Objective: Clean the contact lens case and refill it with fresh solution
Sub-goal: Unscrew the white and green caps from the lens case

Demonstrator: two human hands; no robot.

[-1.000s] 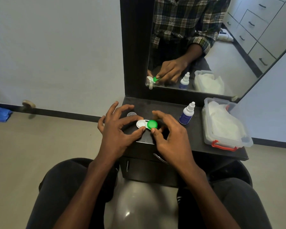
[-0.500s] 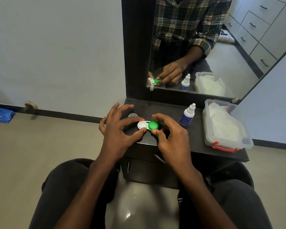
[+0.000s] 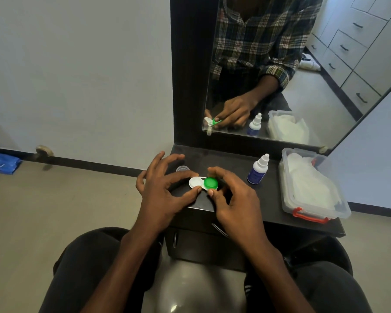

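Two hands meet over the dark worktop [image 3: 239,168]: the left hand [image 3: 160,195] pinches the white contact lens case [image 3: 198,182], and the right hand [image 3: 233,199] has its fingers closed round the case's green cap [image 3: 210,183]. Right of them stands the solution bottle [image 3: 257,170].

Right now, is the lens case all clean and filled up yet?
Not yet. The green cap is on the lens case; the left hand steadies the case, the right hand pinches the cap. A clear cap already lies behind. The solution bottle stands capped, untouched. Filling remains.
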